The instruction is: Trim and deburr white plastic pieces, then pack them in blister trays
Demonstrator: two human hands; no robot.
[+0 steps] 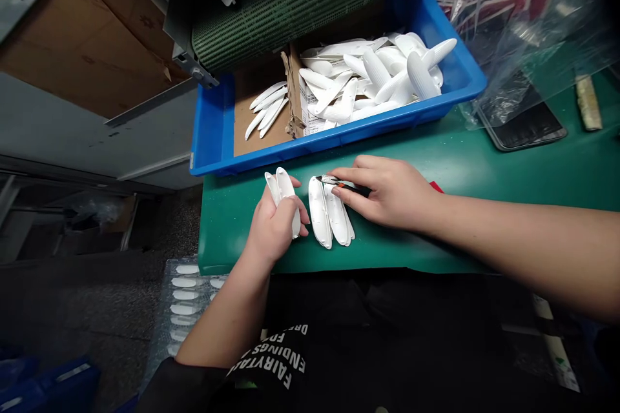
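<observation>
My left hand [275, 219] is closed around two or so long white oval plastic shells [285, 190], hollow sides showing. Beside it on the green table lie more white shells [320, 213] in overlapping stacks. Over their upper ends my right hand [387, 190] pinches what look like small nippers [357, 189] with black and orange-red handles. The tips of the nippers touch or hover by one shell's top end; I cannot tell which. Most of the handles are hidden under the palm.
A blue bin [339, 137] with a cardboard divider [292, 90] holds many white shells. Above it sits a green conveyor belt [300, 13]. A phone [526, 122] and clear plastic bags [523, 19] lie right on the green table [460, 161]. A tray of shells [165, 310] stands below left.
</observation>
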